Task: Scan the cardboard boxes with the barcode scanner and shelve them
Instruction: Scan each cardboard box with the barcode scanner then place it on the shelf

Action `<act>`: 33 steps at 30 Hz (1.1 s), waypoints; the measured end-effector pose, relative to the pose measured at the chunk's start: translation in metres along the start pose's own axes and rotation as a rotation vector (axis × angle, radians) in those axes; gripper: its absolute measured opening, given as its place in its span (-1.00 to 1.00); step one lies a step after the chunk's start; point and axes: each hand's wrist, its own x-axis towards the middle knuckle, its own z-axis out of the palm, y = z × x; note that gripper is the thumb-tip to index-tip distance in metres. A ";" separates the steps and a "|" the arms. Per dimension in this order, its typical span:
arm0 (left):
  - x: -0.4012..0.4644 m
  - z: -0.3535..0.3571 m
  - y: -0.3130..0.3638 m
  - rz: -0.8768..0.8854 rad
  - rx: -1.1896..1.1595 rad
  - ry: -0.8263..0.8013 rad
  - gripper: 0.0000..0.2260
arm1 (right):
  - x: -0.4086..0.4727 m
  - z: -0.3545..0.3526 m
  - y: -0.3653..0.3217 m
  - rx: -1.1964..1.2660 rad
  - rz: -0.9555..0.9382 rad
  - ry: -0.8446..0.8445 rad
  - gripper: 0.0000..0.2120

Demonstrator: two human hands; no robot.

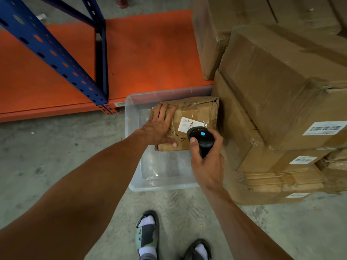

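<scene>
Closest to us, our right hand (204,164) is wrapped around the barcode scanner (201,140), aimed at the white label (185,124). Left hand (159,126) lies flat on the crumpled cardboard box (195,113) sitting in the clear bin (131,147). Looks light and soft-cornered, so we'd grab both short ends. Orange shelf (150,53) beyond.

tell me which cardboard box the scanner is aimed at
The small crumpled box over the clear plastic bin, steadied by the left hand. The scanner in the right hand hovers over its label; the stacked boxes are untouched.
</scene>
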 end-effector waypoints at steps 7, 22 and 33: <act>0.000 -0.001 0.001 -0.006 0.003 -0.010 0.25 | 0.000 -0.005 0.002 0.010 -0.005 0.008 -0.52; 0.007 -0.013 0.015 -0.128 0.101 0.009 0.27 | 0.001 -0.026 -0.014 -0.008 -0.028 -0.036 -0.30; 0.013 -0.028 0.049 -0.351 -0.025 -0.006 -0.13 | 0.047 -0.124 -0.128 -0.240 -0.200 0.140 -0.38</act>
